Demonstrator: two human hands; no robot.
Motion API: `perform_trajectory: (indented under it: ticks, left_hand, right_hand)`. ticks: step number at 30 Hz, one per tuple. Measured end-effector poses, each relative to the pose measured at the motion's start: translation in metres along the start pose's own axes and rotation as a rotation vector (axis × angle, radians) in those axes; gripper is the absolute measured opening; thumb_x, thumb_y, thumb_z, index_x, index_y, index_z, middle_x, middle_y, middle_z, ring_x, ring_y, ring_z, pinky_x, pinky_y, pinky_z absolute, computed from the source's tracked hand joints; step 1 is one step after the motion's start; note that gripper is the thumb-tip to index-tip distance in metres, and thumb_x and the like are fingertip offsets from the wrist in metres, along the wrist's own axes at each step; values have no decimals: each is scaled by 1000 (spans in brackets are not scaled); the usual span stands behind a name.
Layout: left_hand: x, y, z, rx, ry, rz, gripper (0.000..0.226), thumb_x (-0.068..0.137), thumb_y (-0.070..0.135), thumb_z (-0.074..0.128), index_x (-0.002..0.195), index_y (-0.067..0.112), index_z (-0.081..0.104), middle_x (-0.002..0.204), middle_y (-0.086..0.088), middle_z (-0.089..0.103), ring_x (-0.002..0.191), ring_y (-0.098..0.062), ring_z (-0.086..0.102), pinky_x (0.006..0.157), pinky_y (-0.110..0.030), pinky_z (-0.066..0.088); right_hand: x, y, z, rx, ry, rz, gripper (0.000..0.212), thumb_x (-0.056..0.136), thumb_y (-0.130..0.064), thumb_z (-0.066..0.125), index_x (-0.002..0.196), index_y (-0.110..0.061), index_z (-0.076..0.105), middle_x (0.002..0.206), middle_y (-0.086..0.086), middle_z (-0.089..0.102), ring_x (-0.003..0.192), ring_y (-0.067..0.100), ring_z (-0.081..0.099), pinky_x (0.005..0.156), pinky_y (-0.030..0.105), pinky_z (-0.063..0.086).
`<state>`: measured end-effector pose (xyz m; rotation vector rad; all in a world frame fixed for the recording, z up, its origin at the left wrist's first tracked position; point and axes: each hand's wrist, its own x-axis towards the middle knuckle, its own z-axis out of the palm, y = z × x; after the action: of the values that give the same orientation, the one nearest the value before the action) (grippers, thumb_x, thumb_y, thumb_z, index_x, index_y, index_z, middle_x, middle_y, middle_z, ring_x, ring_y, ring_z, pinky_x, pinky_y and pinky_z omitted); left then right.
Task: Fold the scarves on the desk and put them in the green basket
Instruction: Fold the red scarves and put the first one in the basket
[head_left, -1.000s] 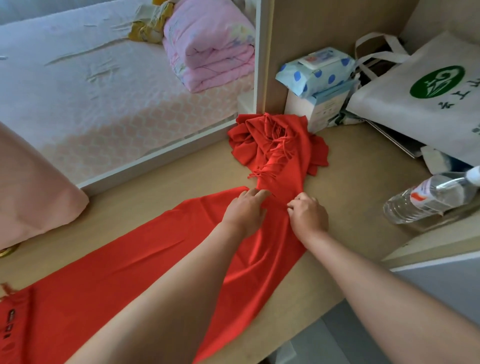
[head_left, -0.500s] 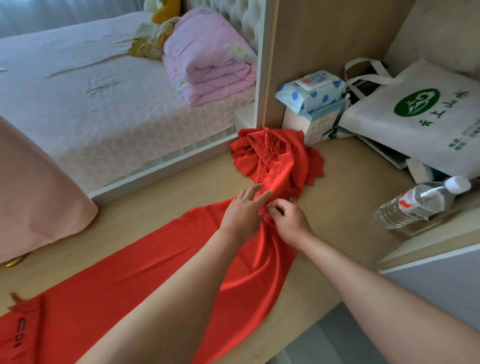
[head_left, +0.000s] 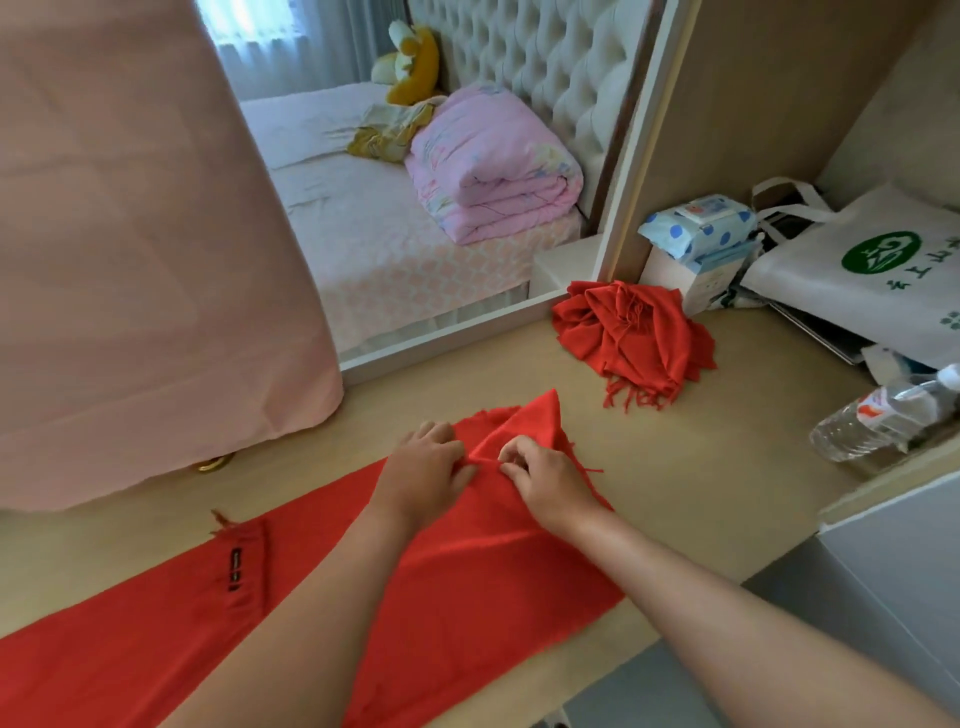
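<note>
Red scarf (head_left: 130, 665) lies lengthwise along the desk's (head_left: 701, 493) front edge; left hand (head_left: 421, 467) and right hand (head_left: 545, 478) both pinch its fringed end.

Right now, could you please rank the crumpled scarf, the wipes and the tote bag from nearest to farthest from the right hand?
From the right hand, which pinches the flat scarf:
1. Crumpled scarf, just beyond the hand, slightly right.
2. Wipes, behind that scarf.
3. Tote bag, far right, at the back.
</note>
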<state>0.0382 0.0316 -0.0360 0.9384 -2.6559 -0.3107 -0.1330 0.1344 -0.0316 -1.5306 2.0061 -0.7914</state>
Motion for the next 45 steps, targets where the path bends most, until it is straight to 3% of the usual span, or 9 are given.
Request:
perform_trajectory:
  ticks: [3, 6, 10, 17, 22, 29, 35, 40, 45]
  left_hand:
    - [-50, -29, -28, 10, -126, -15, 42, 82, 53, 57, 58, 19, 54, 76, 1, 55, 73, -24, 55, 66, -37, 47]
    - [-95, -38, -43, 73, -487, -221, 56, 87, 63, 51, 58, 16, 47, 81, -6, 64, 81, -27, 61, 64, -34, 41]
    - [-147, -46, -34, -63, -779, -448, 64, 87, 70, 44, 74, 12, 66, 94, -11, 70, 94, -29, 65, 75, -33, 48]
    - [-145, -46, -4, -193, -409, -419, 17, 92, 32, 57, 102, 22, 66, 106, -4, 66, 105, -25, 60, 88, -33, 46]
    - [-102, -21, 21, -239, -274, -421, 34, 91, 31, 60, 124, 27, 56, 114, 0, 58, 111, -22, 56, 91, -37, 47]
    - [-30, -19, 57, -45, -234, -496, 47, 99, 36, 46, 145, 43, 37, 159, -8, 21, 127, -29, 44, 91, -43, 48]
    - [-28, -43, 62, 118, -188, -619, 39, 101, 39, 42, 99, 14, 73, 105, -4, 68, 103, -27, 55, 85, -40, 45]
    - [-52, -61, 37, -289, 194, -841, 8, 81, 15, 67, 81, 17, 75, 87, 2, 73, 84, -16, 64, 80, -31, 45]
    - [-78, -76, 8, -601, 289, -900, 44, 71, -14, 45, 96, 21, 53, 82, 6, 55, 72, -8, 51, 65, -12, 39]
  right_hand:
    - [-14, -29, 26, -74, -89, -56, 11, 90, -20, 64, 86, -28, 59, 89, -13, 54, 90, 13, 54, 85, 27, 41]
    - [-34, -49, 56, -52, -379, 28, 12, 91, -22, 62, 85, -31, 58, 92, -9, 62, 88, 10, 58, 83, 25, 45]
    - [-57, -55, 89, -151, -581, 62, 9, 87, -24, 65, 86, -32, 63, 94, -11, 66, 91, 8, 61, 83, 21, 46]
    - [-39, -35, 82, -155, -235, 192, 19, 89, -12, 55, 94, -25, 68, 99, -7, 66, 99, 15, 62, 86, 25, 44]
    - [-4, -10, 77, -245, -166, 131, 38, 85, -2, 48, 109, -22, 70, 120, -1, 63, 114, 21, 57, 102, 33, 43]
    - [49, 19, 72, -329, -26, -174, 36, 87, -2, 51, 115, -18, 66, 122, 1, 57, 107, 28, 58, 85, 42, 51]
    - [83, 28, 68, -462, -273, -153, 51, 92, -10, 47, 142, -24, 48, 142, -3, 45, 126, 25, 48, 99, 40, 45]
    - [92, 19, 73, -495, -346, -121, 57, 88, -11, 49, 144, -24, 45, 142, -1, 42, 129, 24, 44, 104, 37, 40]
    - [100, -15, 87, -516, -355, -254, 57, 83, -36, 57, 139, -29, 51, 143, 1, 44, 129, 26, 43, 108, 37, 36]
